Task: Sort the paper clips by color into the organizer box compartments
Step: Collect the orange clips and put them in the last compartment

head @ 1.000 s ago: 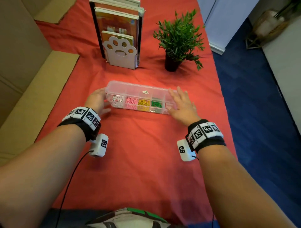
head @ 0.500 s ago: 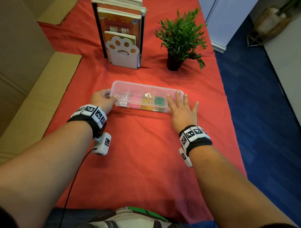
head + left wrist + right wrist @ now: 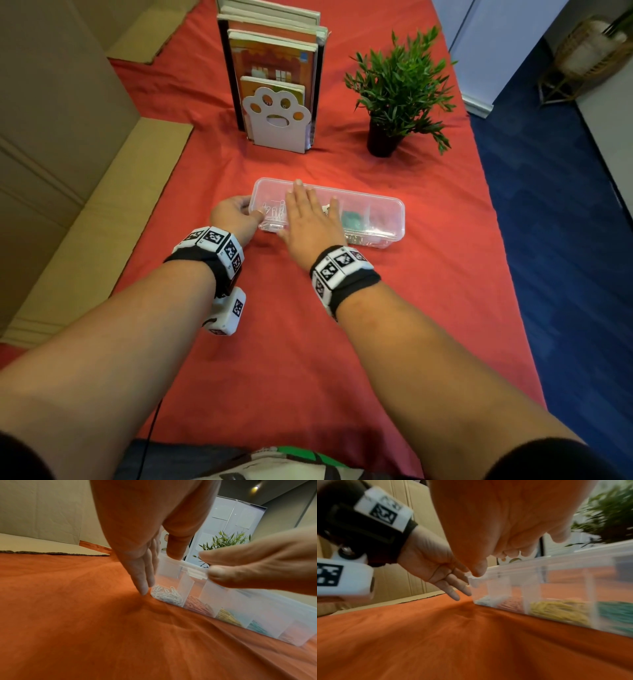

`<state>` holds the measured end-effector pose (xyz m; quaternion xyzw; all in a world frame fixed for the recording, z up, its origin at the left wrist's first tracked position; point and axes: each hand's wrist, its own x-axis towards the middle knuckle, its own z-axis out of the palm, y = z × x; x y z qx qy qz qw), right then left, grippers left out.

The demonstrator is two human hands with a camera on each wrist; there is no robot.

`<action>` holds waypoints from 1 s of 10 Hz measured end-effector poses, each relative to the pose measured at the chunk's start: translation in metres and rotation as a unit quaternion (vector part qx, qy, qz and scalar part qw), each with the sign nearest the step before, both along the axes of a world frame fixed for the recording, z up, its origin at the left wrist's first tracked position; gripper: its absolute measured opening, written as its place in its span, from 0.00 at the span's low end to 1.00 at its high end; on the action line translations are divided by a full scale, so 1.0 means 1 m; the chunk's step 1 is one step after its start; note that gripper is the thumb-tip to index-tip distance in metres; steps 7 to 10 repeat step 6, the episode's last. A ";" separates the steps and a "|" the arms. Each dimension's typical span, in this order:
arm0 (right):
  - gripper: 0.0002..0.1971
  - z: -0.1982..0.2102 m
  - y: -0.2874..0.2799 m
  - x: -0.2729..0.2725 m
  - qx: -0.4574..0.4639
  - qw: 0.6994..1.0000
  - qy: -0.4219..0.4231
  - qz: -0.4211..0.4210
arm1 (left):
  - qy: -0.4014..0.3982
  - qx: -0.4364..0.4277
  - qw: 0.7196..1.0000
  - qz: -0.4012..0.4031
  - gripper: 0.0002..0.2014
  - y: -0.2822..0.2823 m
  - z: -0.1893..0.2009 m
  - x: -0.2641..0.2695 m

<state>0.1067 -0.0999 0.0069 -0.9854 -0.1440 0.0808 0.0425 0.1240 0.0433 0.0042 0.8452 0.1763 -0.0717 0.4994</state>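
Note:
A clear organizer box (image 3: 380,214) lies on the red cloth with its lid down. Through its walls I see white clips (image 3: 164,595), pink clips (image 3: 197,604), yellow clips (image 3: 556,609) and green clips (image 3: 616,611), each in a separate compartment. My left hand (image 3: 239,216) is at the box's left end, with straight fingers (image 3: 145,577) against the end wall and the thumb on the lid corner. My right hand (image 3: 310,219) lies flat on the left half of the lid, its thumb (image 3: 217,573) at the front latch tab.
A paw-shaped bookend with books (image 3: 277,120) and a potted plant (image 3: 394,102) stand behind the box. Cardboard (image 3: 68,171) lines the left side. The table's right edge drops to blue floor (image 3: 565,240). Red cloth (image 3: 291,359) spreads in front.
The raised lid has come down onto the box. My right hand slid from the box's right end across the lid to its left half. The left hand stayed at the left end.

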 end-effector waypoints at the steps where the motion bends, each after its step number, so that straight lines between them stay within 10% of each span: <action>1: 0.35 -0.009 0.015 0.007 -0.010 1.000 0.019 -0.021 | -0.001 0.007 1.000 -0.007 0.17 0.000 -0.002 0.003; 10: 0.33 0.016 -0.004 -0.009 0.071 0.997 -0.002 0.001 | 0.041 0.008 0.999 -0.031 0.28 0.006 0.009 -0.001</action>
